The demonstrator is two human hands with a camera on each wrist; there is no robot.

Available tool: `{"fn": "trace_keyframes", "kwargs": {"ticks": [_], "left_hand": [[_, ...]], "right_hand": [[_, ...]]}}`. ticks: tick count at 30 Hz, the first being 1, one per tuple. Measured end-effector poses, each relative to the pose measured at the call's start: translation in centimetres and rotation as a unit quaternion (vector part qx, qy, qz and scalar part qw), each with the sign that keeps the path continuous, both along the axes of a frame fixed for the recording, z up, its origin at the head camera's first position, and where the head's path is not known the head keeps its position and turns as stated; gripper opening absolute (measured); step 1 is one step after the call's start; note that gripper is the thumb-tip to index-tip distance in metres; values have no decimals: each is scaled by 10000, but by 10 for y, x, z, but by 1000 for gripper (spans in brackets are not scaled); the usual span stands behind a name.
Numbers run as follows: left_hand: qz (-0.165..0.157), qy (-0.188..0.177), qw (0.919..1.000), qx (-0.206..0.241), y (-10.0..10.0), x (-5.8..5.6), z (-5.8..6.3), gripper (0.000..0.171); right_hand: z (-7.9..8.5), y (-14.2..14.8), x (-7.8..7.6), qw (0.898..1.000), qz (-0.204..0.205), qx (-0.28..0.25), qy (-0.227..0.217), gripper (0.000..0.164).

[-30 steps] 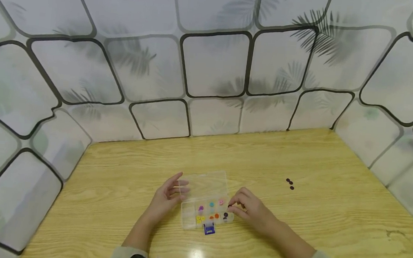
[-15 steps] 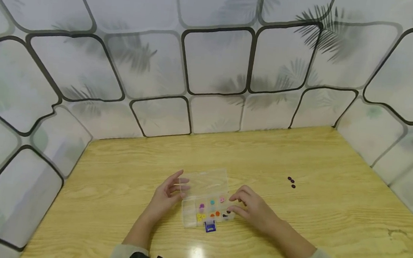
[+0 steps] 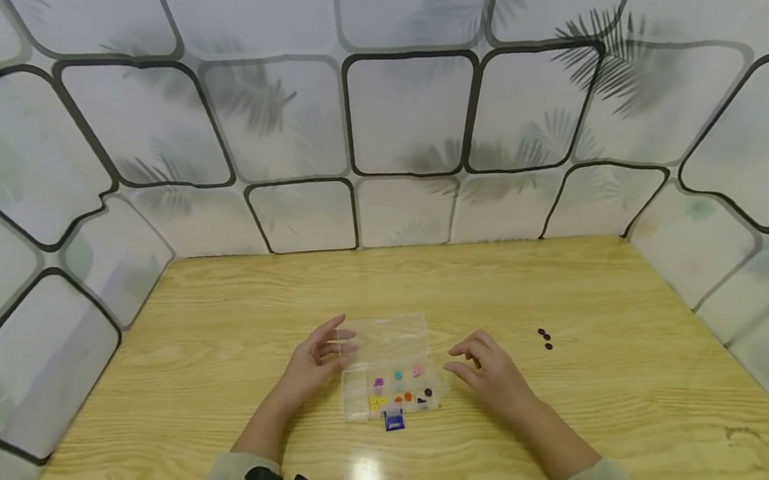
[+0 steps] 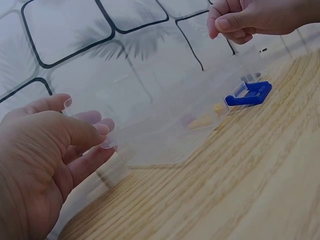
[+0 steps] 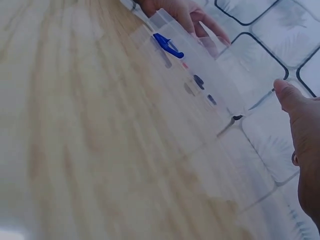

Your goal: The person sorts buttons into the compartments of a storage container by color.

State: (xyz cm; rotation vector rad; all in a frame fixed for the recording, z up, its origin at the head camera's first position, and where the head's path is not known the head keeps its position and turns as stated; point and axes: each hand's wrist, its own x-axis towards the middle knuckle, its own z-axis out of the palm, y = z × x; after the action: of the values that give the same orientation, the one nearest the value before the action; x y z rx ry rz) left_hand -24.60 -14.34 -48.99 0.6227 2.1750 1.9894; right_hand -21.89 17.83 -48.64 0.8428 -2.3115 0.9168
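A clear plastic compartment box (image 3: 353,396) lies on the table with its lid (image 3: 386,339) raised at the back. Small colourful pieces sit in its compartments: yellow ones (image 3: 376,402), orange ones (image 3: 408,397), a purple one (image 3: 378,382), a blue one (image 3: 398,375), pink ones (image 3: 417,371) and dark discs (image 3: 428,392). My left hand (image 3: 311,359) holds the lid's left edge, thumb in front and fingers behind the clear plastic. Just right of the box, my right hand (image 3: 493,368) hovers with thumb and fingers apart, holding nothing. A blue latch (image 4: 250,94) projects from the box's front.
Three small dark discs (image 3: 547,336) lie on the wooden table (image 3: 618,398), beyond my right hand and to its right. Patterned fabric walls (image 3: 402,112) enclose the table at the back and both sides.
The right hand's fingers have parted and released a dark disc into the box's right front compartment. That hand has drawn back to the right. The left hand stays at the lid.
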Motion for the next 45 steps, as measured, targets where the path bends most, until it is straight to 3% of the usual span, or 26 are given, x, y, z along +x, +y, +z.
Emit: {"fn": "trace_keyframes", "kwargs": {"ticks": [5, 14, 22, 29, 38, 45], "left_hand": [[-1, -24, 10000, -10, 1, 0, 0, 67], [-56, 165, 9998, -55, 0, 0, -1, 65], [35, 250, 9996, -120, -2, 1, -4, 65], [76, 112, 9998, -125, -1, 1, -2, 65], [53, 216, 9998, -13, -1, 0, -2, 66], [52, 140, 9999, -85, 0, 0, -1, 66]], "right_hand": [[2, 10, -1, 9977, -530, -34, -409, 19], [-2, 33, -7, 9834, -1414, -63, -1134, 10], [-5, 55, -18, 9834, -1602, -138, -843, 11], [1, 78, -21, 9693, -2048, -224, -1341, 18], [2, 105, -22, 9665, -2221, -271, -1255, 18], [1, 134, -17, 9557, -2395, -436, -1657, 24]]}}
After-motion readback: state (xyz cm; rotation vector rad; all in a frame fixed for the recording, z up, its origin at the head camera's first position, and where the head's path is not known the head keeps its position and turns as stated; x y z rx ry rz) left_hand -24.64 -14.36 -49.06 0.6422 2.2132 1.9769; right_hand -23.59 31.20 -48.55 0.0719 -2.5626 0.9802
